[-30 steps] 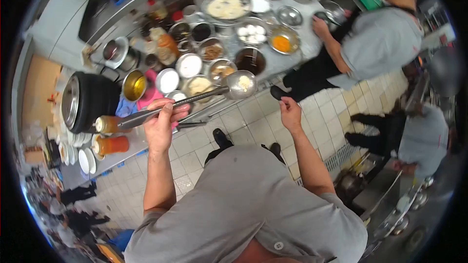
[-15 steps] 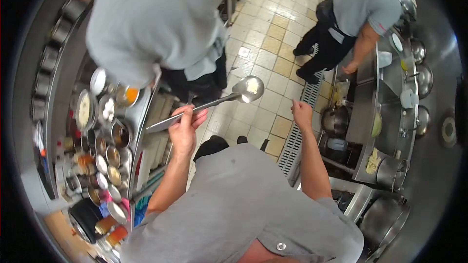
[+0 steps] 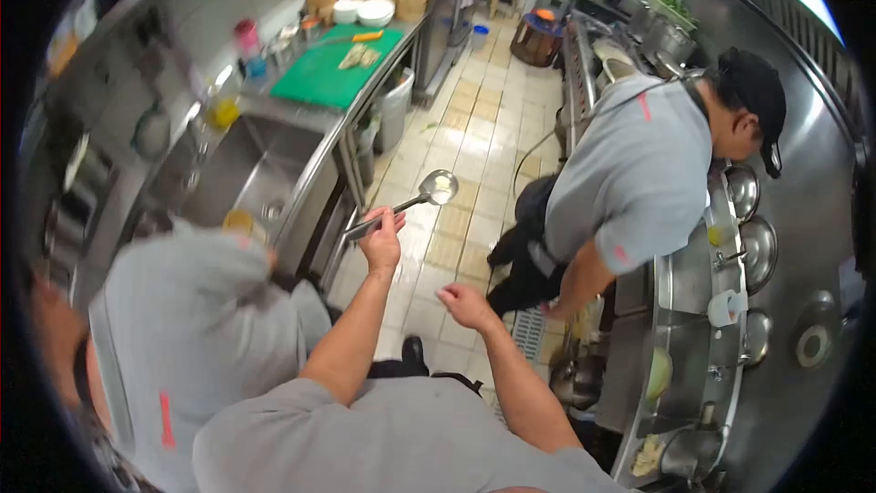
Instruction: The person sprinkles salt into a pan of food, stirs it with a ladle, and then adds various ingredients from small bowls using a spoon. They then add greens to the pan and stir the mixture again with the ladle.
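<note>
Steel ladle (image 3: 437,188), long-handled, is gripped in the left hand (image 3: 383,242), whose fingers are clenched round the shaft partway along, so the bowl juts forward and up over the pale tiled floor (image 3: 474,141) of the aisle. A small heap of something whitish sits in the bowl, as it did 1 second ago, when the ladle hung above a counter crowded with condiment bowls. Since then the view has swung right round: that counter is gone from sight, and the sink (image 3: 246,173) and green cutting board (image 3: 324,73) now lie ahead on the left. The right hand (image 3: 465,304) has dropped lower; it holds nothing, fingers slack and loosely spread, well apart from the ladle. 1 co-worker (image 3: 639,173) in a grey shirt and black cap bends at the stove line on the right; another grey-shirted person (image 3: 192,310) stands close on the left, just beside the sink.
</note>
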Tool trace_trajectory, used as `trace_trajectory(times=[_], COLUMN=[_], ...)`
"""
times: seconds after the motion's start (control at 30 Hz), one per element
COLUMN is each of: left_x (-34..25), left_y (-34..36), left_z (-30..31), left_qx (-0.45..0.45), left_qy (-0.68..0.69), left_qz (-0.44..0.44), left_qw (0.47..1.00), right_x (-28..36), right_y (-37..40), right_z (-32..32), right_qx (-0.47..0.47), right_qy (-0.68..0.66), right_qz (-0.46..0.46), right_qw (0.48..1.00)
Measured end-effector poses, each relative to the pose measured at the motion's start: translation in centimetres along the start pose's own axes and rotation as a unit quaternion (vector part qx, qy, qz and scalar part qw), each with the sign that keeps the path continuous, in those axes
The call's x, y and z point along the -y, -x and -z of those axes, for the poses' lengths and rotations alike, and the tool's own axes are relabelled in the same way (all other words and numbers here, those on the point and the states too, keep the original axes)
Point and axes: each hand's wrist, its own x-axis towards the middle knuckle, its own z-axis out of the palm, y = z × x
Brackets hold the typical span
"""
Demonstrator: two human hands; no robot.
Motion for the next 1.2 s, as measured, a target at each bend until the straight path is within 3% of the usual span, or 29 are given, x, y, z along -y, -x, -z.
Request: trace_trajectory(times=[0.03,0.13,0.23,0.37,0.4,0.47,0.53,0.57,0.6,0.67,0.77,0.9,1.0,1.07,1.13,1.2], left_x=[0.8,1.7,2.0,3.4,3.2,4.8,6.0,6.3,7.2,11.4,9.7,13.8,19.5,23.1,25.9,28.6], left_y=[-3.5,-12.4,-16.8,-23.6,-24.8,-27.7,-30.0,-31.3,-32.9,-36.2,-39.1,-47.2,-53.9,-59.8,-65.7,-71.1], left_z=[-1.8,-7.9,-10.9,-16.1,-16.9,-19.3,-21.5,-22.5,-23.5,-25.7,-32.7,-39.9,-42.3,-42.3,-41.1,-38.6], left_qx=[-0.004,-0.001,0.030,0.064,0.084,0.102,0.129,0.185,0.226,0.291,0.393,0.616,0.619,0.599,0.525,0.453], left_qy=[0.005,0.038,-0.036,-0.031,-0.149,-0.172,-0.108,-0.118,-0.123,-0.199,-0.160,-0.201,-0.285,-0.379,-0.459,-0.514], left_qz=[-0.005,-0.036,-0.051,-0.014,-0.030,-0.073,0.049,0.035,0.086,-0.018,0.069,-0.115,0.049,0.032,0.104,0.080], left_qw=[1.000,0.999,0.998,0.997,0.985,0.977,0.985,0.975,0.963,0.936,0.903,0.753,0.730,0.705,0.709,0.724], right_x=[2.6,6.3,8.0,7.9,7.7,7.7,6.5,5.6,4.7,3.5,1.1,-6.8,-10.2,-12.7,-15.3,-17.5], right_y=[-2.7,-12.8,-23.3,-37.6,-40.1,-44.2,-47.3,-48.6,-49.6,-51.6,-55.2,-61.8,-65.8,-68.3,-70.8,-73.3], right_z=[1.7,6.1,9.2,11.8,12.3,13.8,15.3,16.2,17.3,19.8,25.1,32.2,40.1,45.3,51.2,56.3], right_qx=[0.049,0.064,0.016,0.023,0.021,0.014,-0.044,-0.058,-0.073,-0.136,-0.218,-0.293,-0.322,-0.346,-0.374,-0.401], right_qy=[-0.006,-0.293,-0.360,-0.489,-0.516,-0.568,-0.617,-0.641,-0.665,-0.646,-0.623,-0.619,-0.584,-0.540,-0.512,-0.506], right_qz=[-0.019,-0.125,-0.106,-0.182,-0.180,-0.175,-0.169,-0.174,-0.180,-0.197,-0.210,-0.225,-0.239,-0.258,-0.265,-0.265], right_qw=[0.999,0.946,0.927,0.853,0.837,0.804,0.767,0.745,0.721,0.725,0.721,0.693,0.706,0.722,0.727,0.716])
